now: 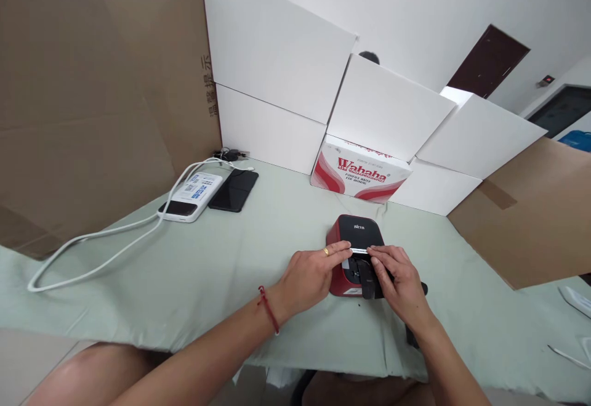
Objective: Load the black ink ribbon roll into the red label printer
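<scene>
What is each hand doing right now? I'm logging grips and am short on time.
Left hand: pinching the white label strip at the red label printer.
Right hand: pinching the strip's other end.

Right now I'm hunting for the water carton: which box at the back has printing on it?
The low box in the middle, with red Wahaha lettering and red swirls; the others around it are plain white.
</scene>
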A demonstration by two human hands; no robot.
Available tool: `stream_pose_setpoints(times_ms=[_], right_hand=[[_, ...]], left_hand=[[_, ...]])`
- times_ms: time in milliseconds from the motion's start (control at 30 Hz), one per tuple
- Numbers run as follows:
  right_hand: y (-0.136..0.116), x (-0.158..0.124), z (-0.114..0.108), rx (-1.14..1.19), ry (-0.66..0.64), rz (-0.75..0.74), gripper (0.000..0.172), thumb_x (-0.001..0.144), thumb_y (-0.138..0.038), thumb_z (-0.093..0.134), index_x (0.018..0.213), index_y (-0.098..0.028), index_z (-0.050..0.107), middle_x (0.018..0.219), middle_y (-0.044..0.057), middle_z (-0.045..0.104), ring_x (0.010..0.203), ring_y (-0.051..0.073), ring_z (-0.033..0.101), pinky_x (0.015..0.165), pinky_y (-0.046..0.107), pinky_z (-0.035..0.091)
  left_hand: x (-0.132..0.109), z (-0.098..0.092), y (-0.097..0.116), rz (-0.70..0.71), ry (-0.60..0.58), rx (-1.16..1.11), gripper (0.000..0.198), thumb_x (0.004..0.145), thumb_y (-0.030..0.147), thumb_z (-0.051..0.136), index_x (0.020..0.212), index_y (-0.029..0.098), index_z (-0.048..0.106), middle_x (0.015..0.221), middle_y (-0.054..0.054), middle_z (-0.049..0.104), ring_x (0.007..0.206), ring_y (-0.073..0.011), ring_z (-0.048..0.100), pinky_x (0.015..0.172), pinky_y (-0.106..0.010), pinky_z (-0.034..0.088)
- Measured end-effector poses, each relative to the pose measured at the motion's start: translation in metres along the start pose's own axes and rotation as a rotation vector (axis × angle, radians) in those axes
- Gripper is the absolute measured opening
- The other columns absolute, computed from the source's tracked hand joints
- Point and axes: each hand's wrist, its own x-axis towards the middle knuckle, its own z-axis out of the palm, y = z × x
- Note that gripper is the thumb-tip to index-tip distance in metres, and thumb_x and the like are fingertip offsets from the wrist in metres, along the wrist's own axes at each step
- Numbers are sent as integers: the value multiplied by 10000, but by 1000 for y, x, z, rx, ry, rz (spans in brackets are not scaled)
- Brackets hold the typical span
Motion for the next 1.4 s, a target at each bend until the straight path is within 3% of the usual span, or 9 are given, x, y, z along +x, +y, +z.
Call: stream_pose_setpoints(times_ms=[133, 300, 500, 667, 867, 967, 1100, 1300, 1400], right_hand=[[-5, -1, 1, 7, 31, 37, 279, 1037, -306, 526, 1191, -275, 757, 1134, 93, 754, 1060, 261, 667, 922, 467, 576], [-18, -27, -3, -4, 101, -40, 271, 1015, -216, 557, 1210, -289, 730, 1237, 86, 734, 1186, 264, 642, 1017, 500, 541], [-29, -59, -13, -54, 50, -73, 419, 993, -149, 575, 1366, -328, 645, 1316, 67, 715, 1219, 265, 625, 1052, 520, 510], [-30, -56, -18, -58, 0, -55, 385, 998, -174, 569, 1342, -320, 660, 1308, 72, 720, 1198, 268, 646, 1038, 516, 520], [-36, -30, -27, -48, -86, -29, 249, 1017, -245, 542, 1171, -275, 735, 1151, 91, 764, 1071, 257, 684, 934, 463, 578], [-39, -11, -33, -108, -177, 38, 268, 1031, -323, 504, 1099, -265, 757, 1125, 94, 767, 1033, 252, 705, 918, 431, 580], [-35, 28, -37, -183, -345, 172, 307, 1022, -336, 460, 1066, -264, 756, 1055, 61, 772, 840, 213, 728, 776, 349, 569], [-14, 98, -3, -444, -760, 154, 335, 822, -167, 656, 1113, -275, 783, 1039, 57, 808, 885, 255, 727, 721, 313, 507], [-12, 113, 12, -468, -834, 141, 264, 744, -136, 716, 971, -232, 808, 903, 76, 806, 793, 258, 714, 665, 309, 491]], left_hand=[[-2, 1, -4, 146, 86, 55, 559, 896, 44, 438, 1406, 217, 591, 1479, -48, 630, 1140, -181, 723, 872, -330, 631], [-4, -2, -8, 217, 284, 183, 401, 928, 60, 455, 1182, 227, 716, 1243, -75, 736, 924, -182, 686, 688, -276, 571], [-4, -3, -14, 260, 215, 99, 450, 942, 47, 421, 1225, 246, 708, 1035, -45, 704, 909, -150, 635, 684, -227, 506], [-2, -4, -10, 131, 127, 43, 472, 935, 31, 430, 1178, 280, 750, 978, -35, 689, 883, -151, 580, 637, -216, 455], [2, -4, -6, 65, 97, 3, 511, 864, -30, 472, 1119, 296, 773, 870, -17, 688, 908, -160, 579, 570, -214, 414], [3, -1, -6, 50, 72, -11, 494, 857, -40, 476, 1085, 282, 774, 844, -14, 679, 924, -149, 602, 573, -206, 431], [1, 8, -12, 81, 122, -55, 451, 908, 5, 475, 1100, 279, 778, 836, -19, 677, 923, -146, 622, 627, -208, 475], [-3, 19, -26, 157, 161, -79, 516, 916, 9, 441, 1249, 268, 739, 743, -3, 667, 765, -139, 609, 678, -232, 505], [-5, 19, -29, 144, 139, -57, 565, 901, 14, 443, 1311, 299, 707, 762, -6, 664, 792, -141, 620, 683, -226, 508]])
